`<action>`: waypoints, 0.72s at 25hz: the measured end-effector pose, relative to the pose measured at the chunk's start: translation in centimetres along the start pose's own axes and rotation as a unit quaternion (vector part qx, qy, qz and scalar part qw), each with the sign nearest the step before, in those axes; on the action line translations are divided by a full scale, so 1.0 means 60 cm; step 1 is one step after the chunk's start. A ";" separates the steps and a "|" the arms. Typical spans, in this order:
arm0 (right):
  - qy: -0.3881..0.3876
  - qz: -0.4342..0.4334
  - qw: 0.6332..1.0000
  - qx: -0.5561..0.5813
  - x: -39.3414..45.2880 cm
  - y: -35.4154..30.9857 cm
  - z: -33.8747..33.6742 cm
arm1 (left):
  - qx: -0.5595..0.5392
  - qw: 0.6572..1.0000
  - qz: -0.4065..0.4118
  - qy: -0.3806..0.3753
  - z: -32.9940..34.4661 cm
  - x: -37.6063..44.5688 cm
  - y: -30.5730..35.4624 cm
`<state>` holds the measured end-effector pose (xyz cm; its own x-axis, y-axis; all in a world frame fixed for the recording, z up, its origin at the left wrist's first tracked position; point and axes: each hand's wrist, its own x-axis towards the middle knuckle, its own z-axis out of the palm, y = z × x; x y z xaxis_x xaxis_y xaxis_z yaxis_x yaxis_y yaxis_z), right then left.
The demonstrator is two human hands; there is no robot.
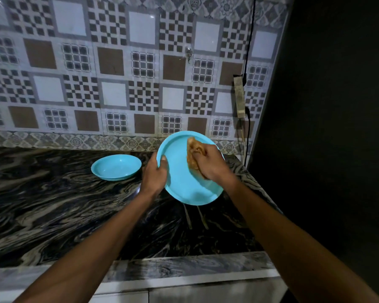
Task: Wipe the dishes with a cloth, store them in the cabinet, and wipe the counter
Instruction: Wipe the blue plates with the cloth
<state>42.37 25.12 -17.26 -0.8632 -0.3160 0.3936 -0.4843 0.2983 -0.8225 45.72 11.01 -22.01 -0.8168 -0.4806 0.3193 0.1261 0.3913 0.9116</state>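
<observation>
Tilting the turquoise plate (184,182) up off the worktop (53,204), the left hand (154,176) pinches its rim at about nine o'clock, thumb on the face and fingers curled behind, probably so the face is turned toward the wiping hand. The right hand (208,162) has its fingers bunched around an orange-brown cloth (194,154) and presses it against the plate's face near two o'clock. From the head view I count two dishes: this plate, and one turquoise bowl (116,167) resting on the worktop at nine o'clock of the plate, just beside the left hand, apparently waiting its turn. There is one cloth.
</observation>
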 end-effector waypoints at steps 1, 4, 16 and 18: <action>-0.022 -0.079 0.992 -0.096 0.003 -0.003 -0.004 | -0.003 0.999 -0.004 -0.035 -0.001 0.001 0.004; -0.043 -0.257 0.821 -0.509 0.019 0.009 0.003 | -0.030 0.993 0.008 -0.117 -0.001 -0.001 0.013; -0.044 -0.018 0.822 -0.568 0.009 0.033 -0.036 | -0.031 0.996 0.077 0.032 0.006 -0.011 0.033; -0.101 0.063 0.875 -0.469 -0.007 0.035 -0.026 | -0.018 0.996 0.059 0.060 0.024 -0.013 0.027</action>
<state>41.51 27.29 -18.55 -0.9211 -0.3525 0.1651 -0.3732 0.9203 -0.1175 45.76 13.14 -21.13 -0.7224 -0.5234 0.4519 0.2398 0.4234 0.8736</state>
